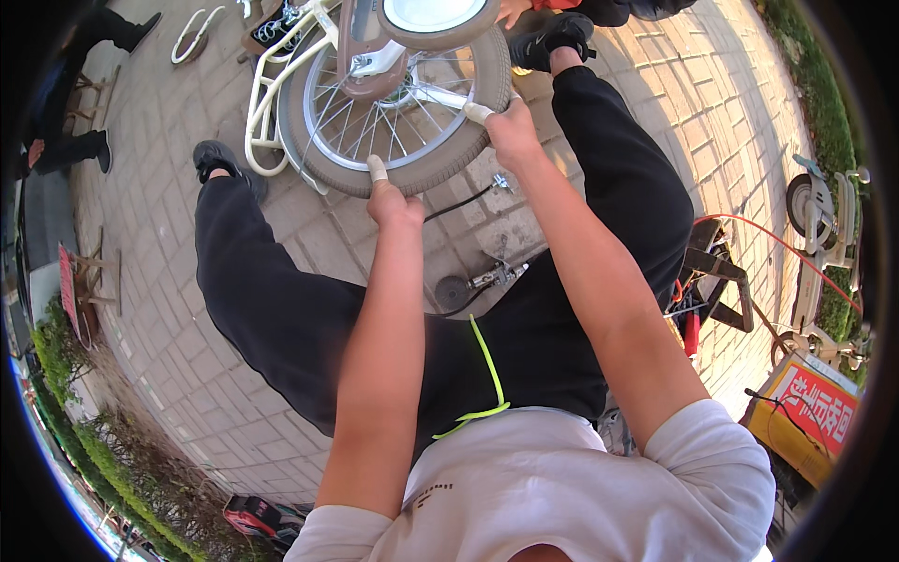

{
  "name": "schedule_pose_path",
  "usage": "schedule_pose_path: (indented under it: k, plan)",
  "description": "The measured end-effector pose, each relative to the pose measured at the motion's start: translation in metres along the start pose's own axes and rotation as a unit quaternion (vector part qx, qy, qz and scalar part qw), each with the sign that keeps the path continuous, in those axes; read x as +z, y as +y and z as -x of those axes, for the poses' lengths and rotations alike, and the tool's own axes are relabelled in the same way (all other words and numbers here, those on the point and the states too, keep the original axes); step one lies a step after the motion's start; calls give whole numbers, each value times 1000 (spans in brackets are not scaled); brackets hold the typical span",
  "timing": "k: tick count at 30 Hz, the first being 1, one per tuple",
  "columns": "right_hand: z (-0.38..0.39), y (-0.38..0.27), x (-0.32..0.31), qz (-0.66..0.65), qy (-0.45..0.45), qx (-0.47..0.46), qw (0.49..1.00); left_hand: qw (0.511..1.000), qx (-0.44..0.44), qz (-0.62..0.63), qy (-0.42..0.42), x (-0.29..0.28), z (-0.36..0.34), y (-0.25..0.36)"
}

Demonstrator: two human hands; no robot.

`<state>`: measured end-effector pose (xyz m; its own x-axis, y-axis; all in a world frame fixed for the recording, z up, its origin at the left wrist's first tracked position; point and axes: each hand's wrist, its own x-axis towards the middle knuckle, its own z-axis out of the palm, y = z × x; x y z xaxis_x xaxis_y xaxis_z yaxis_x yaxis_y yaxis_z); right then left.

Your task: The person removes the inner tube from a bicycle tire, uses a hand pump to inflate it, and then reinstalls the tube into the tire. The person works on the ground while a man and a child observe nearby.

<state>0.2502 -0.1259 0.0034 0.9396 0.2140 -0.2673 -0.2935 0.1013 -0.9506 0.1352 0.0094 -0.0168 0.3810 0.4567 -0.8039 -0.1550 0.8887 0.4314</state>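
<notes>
My left hand (391, 195) grips the lower part of a grey tyre (440, 164) on a spoked bicycle wheel, with a pale covering on its thumb. My right hand (504, 129) holds the same tyre at its right side, thumb likewise covered. A white tubular frame (258, 131) stands left of the wheel, and a smaller wheel (437, 13) overlaps its top. Below lie a black hose (459, 201) with a metal fitting and a metal air tool or pump (487, 278) between my legs. A neon green cord (492, 375) hangs at my waist.
Another person's hand (510, 11) is beyond the wheel, and another person's legs (89, 150) are at left. Tools (702, 290), a red hose (796, 253), a scooter (815, 206) and a yellow box (782, 431) are at right. Hedges edge the paving (159, 328).
</notes>
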Motion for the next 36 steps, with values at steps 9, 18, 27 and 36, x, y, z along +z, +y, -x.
schedule_pose_path:
  k: [9,18,27,36]
  plan:
    - [11,-7,12,-8,51,36,998,1000,6,-5,6,-6,-16,6]
    - [-30,-21,11,351,133,-12,927,996,-4,-21,-82,-22,-40,39]
    - [-12,-17,4,20,45,-9,999,998,1,-9,-67,-25,-28,11]
    - [37,8,-17,-10,107,98,989,997,4,-14,-76,-29,-46,46]
